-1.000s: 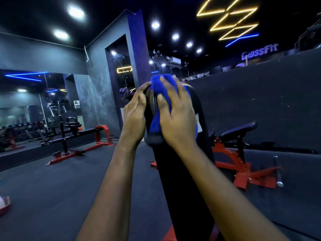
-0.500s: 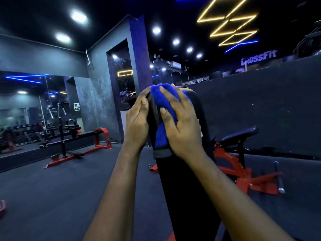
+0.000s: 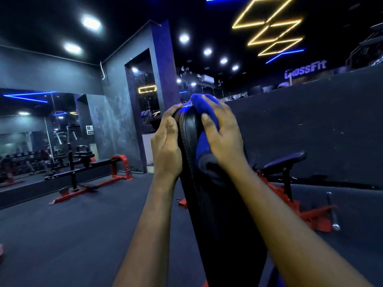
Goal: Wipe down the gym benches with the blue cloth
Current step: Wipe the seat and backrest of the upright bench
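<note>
A black padded bench back (image 3: 211, 204) rises steeply in front of me, its top end level with my hands. My right hand (image 3: 223, 133) presses the blue cloth (image 3: 204, 139) flat against the upper pad, fingers spread over it and reaching the top edge. My left hand (image 3: 165, 146) grips the pad's left edge near the top, fingers wrapped round behind it and thumb lying along the seam.
A red-framed bench with a black seat (image 3: 284, 162) stands right of the pad by a dark raised wall. Another red and black bench (image 3: 91, 175) sits at the left before a mirror. A grey pillar (image 3: 153, 83) stands behind. Dark rubber floor (image 3: 72, 235) lies open at left.
My right hand has slid the blue cloth to the right across the top of the pad, baring its left seam. My left hand keeps its hold on the left edge.
</note>
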The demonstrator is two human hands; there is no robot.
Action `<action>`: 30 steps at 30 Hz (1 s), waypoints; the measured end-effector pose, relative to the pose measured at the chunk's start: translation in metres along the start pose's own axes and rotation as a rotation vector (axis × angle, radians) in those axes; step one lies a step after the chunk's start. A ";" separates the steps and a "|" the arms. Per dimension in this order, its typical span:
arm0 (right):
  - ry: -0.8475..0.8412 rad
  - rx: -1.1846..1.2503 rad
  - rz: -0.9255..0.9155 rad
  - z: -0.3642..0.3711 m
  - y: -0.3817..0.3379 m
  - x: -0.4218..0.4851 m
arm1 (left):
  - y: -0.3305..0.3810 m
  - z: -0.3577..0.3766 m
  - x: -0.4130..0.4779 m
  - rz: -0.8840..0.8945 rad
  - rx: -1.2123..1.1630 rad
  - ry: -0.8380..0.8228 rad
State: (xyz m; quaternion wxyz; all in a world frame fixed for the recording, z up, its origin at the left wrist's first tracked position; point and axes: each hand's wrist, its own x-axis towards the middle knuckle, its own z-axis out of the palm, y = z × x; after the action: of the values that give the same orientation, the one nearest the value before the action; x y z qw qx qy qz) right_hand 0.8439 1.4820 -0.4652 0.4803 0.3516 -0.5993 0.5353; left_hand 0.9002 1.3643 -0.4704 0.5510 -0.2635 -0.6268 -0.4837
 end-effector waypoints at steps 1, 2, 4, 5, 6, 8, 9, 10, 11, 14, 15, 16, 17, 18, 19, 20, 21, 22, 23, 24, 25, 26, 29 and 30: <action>0.013 0.000 0.050 0.001 0.002 0.011 | 0.001 0.000 0.000 -0.004 0.002 0.005; 0.021 0.005 0.089 0.002 0.001 0.017 | 0.002 0.000 0.000 -0.005 0.011 0.010; 0.037 0.011 0.124 0.003 -0.004 0.005 | 0.002 0.000 -0.001 -0.010 0.012 0.010; 0.044 0.029 0.107 0.003 -0.007 -0.009 | 0.001 0.001 -0.001 -0.011 0.010 0.013; 0.037 0.049 0.065 0.002 -0.009 -0.024 | 0.000 0.001 0.000 -0.007 0.013 0.019; 0.002 0.076 -0.018 0.001 -0.008 -0.043 | -0.002 0.001 0.001 0.001 0.010 0.028; -0.003 0.073 -0.042 0.001 -0.004 -0.038 | -0.002 0.001 0.000 0.003 0.001 0.028; 0.001 0.061 -0.039 0.000 0.001 -0.027 | -0.002 0.001 0.000 0.008 -0.003 0.027; 0.004 0.044 -0.011 0.002 0.007 -0.012 | -0.002 0.002 0.000 0.010 -0.003 0.026; 0.012 0.031 0.132 0.001 0.015 0.027 | 0.000 0.001 -0.002 -0.006 0.002 0.033; 0.019 0.050 0.157 0.001 0.014 0.028 | 0.001 0.002 -0.002 -0.009 0.002 0.033; 0.031 0.070 0.165 0.001 0.011 0.021 | 0.000 0.001 -0.001 -0.009 -0.003 0.033; 0.049 0.081 0.157 0.001 0.008 0.008 | 0.000 0.001 -0.001 -0.012 -0.008 0.031; 0.054 0.084 0.131 0.000 0.005 -0.009 | 0.000 0.001 -0.001 -0.008 -0.007 0.037; 0.052 0.094 0.097 0.001 0.003 -0.023 | 0.000 0.001 0.000 -0.001 -0.002 0.040; 0.040 0.097 0.075 0.001 0.004 -0.034 | 0.000 0.001 0.000 -0.003 -0.001 0.039; 0.037 0.092 0.056 0.001 0.008 -0.036 | 0.000 0.001 0.000 -0.008 -0.008 0.035; 0.036 0.081 0.054 0.000 0.012 -0.028 | 0.001 0.002 -0.001 -0.012 -0.009 0.035; 0.037 0.066 0.073 -0.001 0.017 -0.016 | 0.001 0.002 -0.002 -0.011 -0.007 0.033; 0.032 0.051 0.106 -0.002 0.021 -0.001 | 0.002 0.002 -0.001 -0.006 -0.004 0.033; 0.028 0.039 0.146 -0.002 0.023 0.013 | 0.002 0.002 -0.002 -0.007 0.001 0.033; 0.027 0.035 0.188 -0.002 0.024 0.022 | 0.003 0.001 -0.002 -0.005 0.014 0.033; 0.040 0.023 0.218 -0.002 0.016 0.010 | 0.003 0.002 -0.003 -0.004 0.022 0.021; 0.038 0.022 0.189 -0.001 0.012 -0.005 | 0.003 0.002 -0.002 -0.006 0.030 0.024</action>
State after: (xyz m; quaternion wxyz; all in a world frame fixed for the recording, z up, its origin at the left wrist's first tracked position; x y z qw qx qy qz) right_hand 0.8341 1.4852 -0.4734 0.4350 0.2882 -0.6149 0.5913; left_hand 0.9027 1.3676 -0.4713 0.5609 -0.2474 -0.6281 -0.4791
